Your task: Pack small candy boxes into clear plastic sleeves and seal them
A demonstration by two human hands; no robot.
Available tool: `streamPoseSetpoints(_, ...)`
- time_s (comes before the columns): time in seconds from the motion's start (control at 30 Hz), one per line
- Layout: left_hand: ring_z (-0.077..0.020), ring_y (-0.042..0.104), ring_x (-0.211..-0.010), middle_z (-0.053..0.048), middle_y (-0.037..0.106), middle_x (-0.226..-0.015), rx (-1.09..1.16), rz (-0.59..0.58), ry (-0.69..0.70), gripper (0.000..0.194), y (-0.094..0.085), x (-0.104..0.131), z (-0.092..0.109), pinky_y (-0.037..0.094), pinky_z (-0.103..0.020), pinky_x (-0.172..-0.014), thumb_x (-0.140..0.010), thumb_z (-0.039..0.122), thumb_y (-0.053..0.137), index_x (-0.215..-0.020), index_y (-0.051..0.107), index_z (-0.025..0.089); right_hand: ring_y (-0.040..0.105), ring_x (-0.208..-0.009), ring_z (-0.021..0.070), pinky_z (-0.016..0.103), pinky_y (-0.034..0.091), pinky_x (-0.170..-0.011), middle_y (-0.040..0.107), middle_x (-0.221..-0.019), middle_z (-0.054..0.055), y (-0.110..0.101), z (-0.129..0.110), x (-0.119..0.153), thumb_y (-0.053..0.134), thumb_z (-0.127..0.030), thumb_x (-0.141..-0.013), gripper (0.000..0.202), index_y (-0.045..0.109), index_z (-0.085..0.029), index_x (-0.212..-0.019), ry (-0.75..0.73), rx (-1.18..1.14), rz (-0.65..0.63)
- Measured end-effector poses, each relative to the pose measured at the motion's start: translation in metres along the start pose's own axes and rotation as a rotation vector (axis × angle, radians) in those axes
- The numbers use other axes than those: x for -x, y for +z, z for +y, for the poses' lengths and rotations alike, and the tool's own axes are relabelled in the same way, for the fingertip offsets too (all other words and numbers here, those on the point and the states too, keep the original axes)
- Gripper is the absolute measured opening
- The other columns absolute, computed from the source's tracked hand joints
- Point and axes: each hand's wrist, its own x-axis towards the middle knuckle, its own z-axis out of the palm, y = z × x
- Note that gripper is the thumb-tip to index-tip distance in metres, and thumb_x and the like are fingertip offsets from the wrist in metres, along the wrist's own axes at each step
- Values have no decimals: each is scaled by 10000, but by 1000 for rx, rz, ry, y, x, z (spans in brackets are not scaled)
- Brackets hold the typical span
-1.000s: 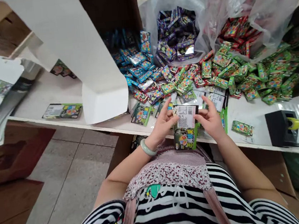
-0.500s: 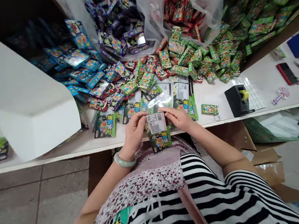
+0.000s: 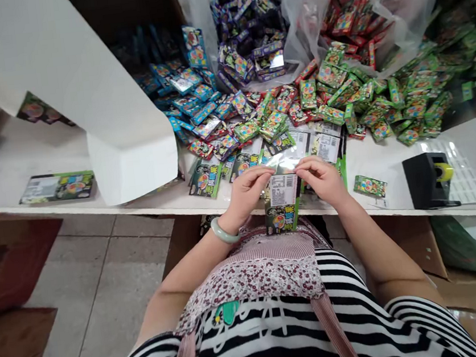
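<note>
A printed candy pouch hangs at the table's front edge, its label side facing me and its clear top end upward. My left hand pinches the upper left corner of this pouch. At the upper right corner, my right hand is closed on it with thumb and fingers. Just beyond my hands lie more flat pouches, overlapping each other. Behind them spreads a heap of small candy boxes, with green ones to the right and blue ones to the left.
Clear bags hold purple boxes and red boxes at the back. A white curved board stands at left. On the right are a single green box and a black tape dispenser. Cardboard boxes lie below the table.
The camera view has turned left, so the table's contents appear farther right. Both hands remain on the pouch, and its clear top now shows spread between them.
</note>
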Motion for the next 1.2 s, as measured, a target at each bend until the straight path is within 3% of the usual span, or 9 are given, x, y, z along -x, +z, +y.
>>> streamPoseSetpoints(0.07, -166, 694, -897, -56, 770, -947, 87, -10, -76, 237, -2, 0, 1, 540, -327, -850, -878, 357, 672, -1064, 733, 224, 632, -794, 178, 293, 519, -591, 672, -894, 19, 1, -1, 0, 696, -408, -838, 265, 641, -262, -1052, 67, -95, 12)
streamPoseSetpoints(0.13, -155, 693, -859, -58, 766, -951, 151, -40, -147, 315, -5, -1, 2, 544, -305, -801, -858, 371, 700, -1136, 706, 223, 624, -777, 172, 270, 500, -547, 648, -889, 13, 1, -3, 0, 709, -412, -826, 305, 613, -268, -1078, 76, -123, -5)
streamPoseSetpoints(0.3, -166, 679, -887, -60, 748, -916, 148, -112, -83, 203, -11, -3, 11, 541, -315, -830, -790, 388, 770, -846, 737, 196, 631, -913, 204, 304, 531, -657, 656, -955, 53, 0, -18, 2, 719, -384, -822, 197, 605, -229, -782, -39, 26, -115)
streamPoseSetpoints(0.5, -109, 583, -678, -10, 670, -746, 133, -63, -183, 195, -8, -11, 18, 475, -254, -648, -773, 355, 761, -782, 687, 174, 590, -682, 159, 297, 463, -598, 655, -788, 8, 5, -30, -9, 696, -426, -816, 209, 635, -231, -863, 80, 29, -93)
streamPoseSetpoints(0.67, -120, 581, -709, -18, 659, -744, 91, -146, -150, 155, -14, -13, 12, 466, -271, -680, -770, 310, 746, -752, 672, 176, 624, -715, 180, 309, 471, -606, 690, -786, 21, 4, -29, -9, 694, -413, -812, 188, 659, -230, -795, 132, 62, -195)
streamPoseSetpoints(0.9, -126, 601, -710, -28, 670, -749, 175, -269, -193, 223, -25, -18, 11, 479, -286, -707, -787, 364, 755, -729, 665, 169, 662, -828, 196, 333, 514, -679, 722, -918, 43, 5, -20, 5, 620, -403, -913, 175, 664, -238, -873, 26, 56, -138)
streamPoseSetpoints(1.07, -156, 656, -823, -53, 738, -862, 47, -350, -108, 198, -32, -16, 16, 517, -307, -790, -863, 384, 688, -848, 746, 195, 682, -912, 223, 343, 549, -675, 723, -965, 66, 3, -13, 12, 622, -396, -927, 165, 683, -243, -911, -109, 165, -88)
streamPoseSetpoints(1.2, -187, 676, -922, -59, 758, -945, -8, -377, -6, 133, -38, -7, 14, 514, -354, -897, -837, 330, 732, -923, 770, 237, 683, -965, 244, 390, 587, -727, 723, -1022, 71, 6, -6, 20, 691, -376, -888, 141, 691, -270, -981, -244, 234, -45)
